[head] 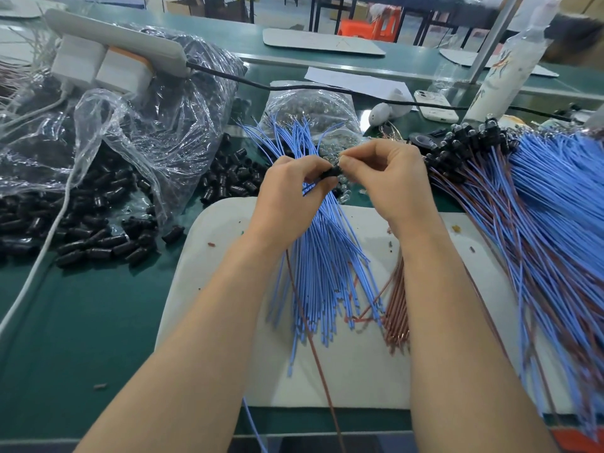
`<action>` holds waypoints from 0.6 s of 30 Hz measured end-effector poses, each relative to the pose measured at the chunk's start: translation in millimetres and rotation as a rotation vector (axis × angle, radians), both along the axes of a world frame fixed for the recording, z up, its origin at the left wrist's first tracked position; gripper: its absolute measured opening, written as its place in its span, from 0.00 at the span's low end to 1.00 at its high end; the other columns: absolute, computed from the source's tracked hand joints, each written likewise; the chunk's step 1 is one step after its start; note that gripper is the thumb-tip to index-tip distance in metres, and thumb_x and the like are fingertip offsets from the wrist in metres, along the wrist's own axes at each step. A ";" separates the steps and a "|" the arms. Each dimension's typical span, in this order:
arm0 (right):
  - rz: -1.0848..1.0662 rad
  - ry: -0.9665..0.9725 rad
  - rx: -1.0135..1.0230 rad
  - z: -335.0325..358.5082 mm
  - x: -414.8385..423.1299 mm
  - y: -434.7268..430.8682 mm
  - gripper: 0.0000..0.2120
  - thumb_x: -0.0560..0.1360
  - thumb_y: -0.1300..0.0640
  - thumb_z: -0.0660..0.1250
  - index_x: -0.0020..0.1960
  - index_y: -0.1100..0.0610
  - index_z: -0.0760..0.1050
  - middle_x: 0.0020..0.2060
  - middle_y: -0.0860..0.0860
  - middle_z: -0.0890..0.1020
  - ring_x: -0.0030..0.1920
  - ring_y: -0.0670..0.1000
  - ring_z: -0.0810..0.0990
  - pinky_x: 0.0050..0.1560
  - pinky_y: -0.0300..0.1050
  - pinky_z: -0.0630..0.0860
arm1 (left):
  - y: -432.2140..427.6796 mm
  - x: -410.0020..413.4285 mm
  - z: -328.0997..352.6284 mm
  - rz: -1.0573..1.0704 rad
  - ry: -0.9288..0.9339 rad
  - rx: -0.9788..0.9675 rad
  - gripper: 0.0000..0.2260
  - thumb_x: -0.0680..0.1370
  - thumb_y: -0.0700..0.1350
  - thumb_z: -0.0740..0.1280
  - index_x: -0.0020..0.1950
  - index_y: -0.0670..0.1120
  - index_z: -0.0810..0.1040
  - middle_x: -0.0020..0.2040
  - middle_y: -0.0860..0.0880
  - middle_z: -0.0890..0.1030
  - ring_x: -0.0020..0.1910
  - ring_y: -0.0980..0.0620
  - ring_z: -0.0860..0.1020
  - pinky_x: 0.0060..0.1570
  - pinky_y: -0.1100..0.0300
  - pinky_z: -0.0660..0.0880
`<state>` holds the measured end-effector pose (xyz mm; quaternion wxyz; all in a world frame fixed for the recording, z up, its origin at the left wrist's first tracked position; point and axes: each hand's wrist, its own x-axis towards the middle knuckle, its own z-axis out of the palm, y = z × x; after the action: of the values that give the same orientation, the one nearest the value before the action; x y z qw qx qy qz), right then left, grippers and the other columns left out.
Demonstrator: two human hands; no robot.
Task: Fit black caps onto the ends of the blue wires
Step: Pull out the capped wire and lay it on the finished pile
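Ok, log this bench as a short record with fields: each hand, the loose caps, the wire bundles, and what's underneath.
left hand: pinches one end of a black cap
right hand: pinches the other end of it
blue wires: loose bundle fanned under both hands, on the white mat
loose black caps: heap at left on the green table, beside a clear plastic bag
capped wires: blue and brown pile at right, capped ends away from the person

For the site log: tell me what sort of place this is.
Probably a factory assembly bench: loose black caps heaped by a plastic bag, bundles of blue wires, and a pile of capped wires.
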<state>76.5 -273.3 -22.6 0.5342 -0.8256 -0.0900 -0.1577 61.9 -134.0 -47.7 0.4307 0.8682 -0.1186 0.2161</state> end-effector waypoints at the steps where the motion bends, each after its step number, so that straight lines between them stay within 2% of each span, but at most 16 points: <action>1: -0.005 0.006 0.029 -1.3 1.0 0.4 0.04 0.72 0.64 0.71 0.43 0.56 0.81 0.34 0.47 0.82 0.35 0.42 0.80 0.45 0.40 0.80 | -0.7 0.0 -0.1 -0.007 0.010 -0.005 0.07 0.76 0.43 0.69 0.53 0.44 0.82 0.41 0.51 0.79 0.45 0.54 0.71 0.43 0.77 0.63; 3: -0.022 0.019 0.054 -4.7 2.7 1.3 0.05 0.72 0.63 0.72 0.41 0.55 0.81 0.34 0.48 0.82 0.36 0.44 0.81 0.47 0.44 0.81 | -1.1 0.2 -0.8 -0.027 0.042 -0.023 0.07 0.77 0.44 0.69 0.52 0.44 0.82 0.40 0.50 0.80 0.43 0.55 0.73 0.42 0.75 0.65; 6: -0.030 0.026 0.070 -8.2 4.4 1.8 0.07 0.71 0.63 0.72 0.39 0.52 0.80 0.33 0.48 0.82 0.35 0.45 0.81 0.47 0.46 0.80 | -0.7 0.6 -1.7 -0.047 0.084 -0.064 0.05 0.76 0.43 0.69 0.50 0.43 0.82 0.39 0.52 0.80 0.36 0.60 0.74 0.40 0.78 0.66; 9: -0.029 0.039 0.103 -9.9 5.4 3.4 0.08 0.71 0.63 0.72 0.38 0.50 0.80 0.33 0.49 0.83 0.36 0.47 0.81 0.48 0.48 0.81 | -0.4 0.6 -1.5 -0.038 0.096 -0.093 0.05 0.76 0.43 0.69 0.48 0.43 0.82 0.37 0.54 0.79 0.36 0.65 0.74 0.38 0.78 0.66; 11: -0.026 0.054 0.124 -10.6 5.3 4.2 0.08 0.71 0.63 0.72 0.38 0.50 0.80 0.34 0.49 0.83 0.36 0.48 0.82 0.48 0.48 0.81 | -0.6 0.5 -1.7 -0.036 0.095 -0.104 0.05 0.76 0.43 0.69 0.48 0.43 0.82 0.37 0.53 0.80 0.36 0.63 0.75 0.38 0.78 0.66; 14: -0.003 0.076 0.141 -11.0 3.5 5.4 0.08 0.72 0.63 0.72 0.38 0.52 0.79 0.33 0.48 0.82 0.34 0.45 0.81 0.45 0.41 0.81 | -0.1 0.3 -1.6 -0.022 0.109 -0.107 0.04 0.76 0.43 0.69 0.48 0.44 0.82 0.39 0.50 0.82 0.40 0.55 0.78 0.39 0.75 0.69; 18: 0.027 0.110 0.178 -10.3 1.8 5.1 0.07 0.72 0.65 0.71 0.39 0.54 0.79 0.33 0.50 0.82 0.34 0.44 0.80 0.43 0.37 0.80 | 0.7 -0.8 0.3 -0.025 0.100 -0.118 0.04 0.76 0.42 0.69 0.48 0.44 0.82 0.40 0.48 0.83 0.42 0.52 0.80 0.43 0.69 0.73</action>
<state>78.3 -268.3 -32.9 0.6118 -0.7809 -0.0573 -0.1124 61.1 -133.3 -47.4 0.4891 0.8495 -0.0947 0.1737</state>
